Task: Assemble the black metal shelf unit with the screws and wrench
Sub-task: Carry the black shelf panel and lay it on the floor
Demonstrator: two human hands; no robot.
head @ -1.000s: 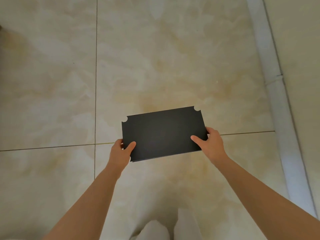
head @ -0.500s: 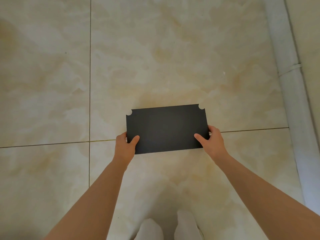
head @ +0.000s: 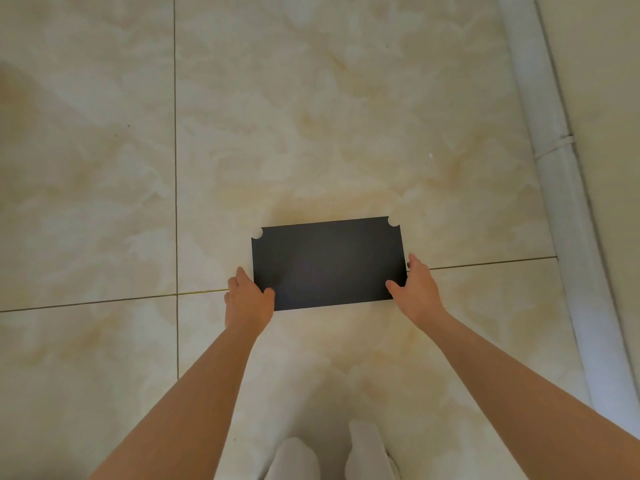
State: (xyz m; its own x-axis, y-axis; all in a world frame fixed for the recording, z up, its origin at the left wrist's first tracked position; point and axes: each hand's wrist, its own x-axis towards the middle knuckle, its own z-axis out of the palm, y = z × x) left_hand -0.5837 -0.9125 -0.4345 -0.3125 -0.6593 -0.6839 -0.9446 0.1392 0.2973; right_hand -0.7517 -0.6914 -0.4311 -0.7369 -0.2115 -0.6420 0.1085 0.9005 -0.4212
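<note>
"While the person holds it, where is the black shelf panel?"

"It is flat and low over the tiled floor, in front of the feet; whether it touches the tiles, one cannot tell. The left hand grips its near left corner and the right hand its near right corner, thumbs on top."

"And the progress?"

"Very early, it seems: nothing is joined to the panel, and no screws or wrench are in view."

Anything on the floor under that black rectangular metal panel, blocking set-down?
Nothing visible: left hand and right hand grip the black rectangular metal panel; only beige floor tile shows around it. Directly beneath is hidden.
</note>
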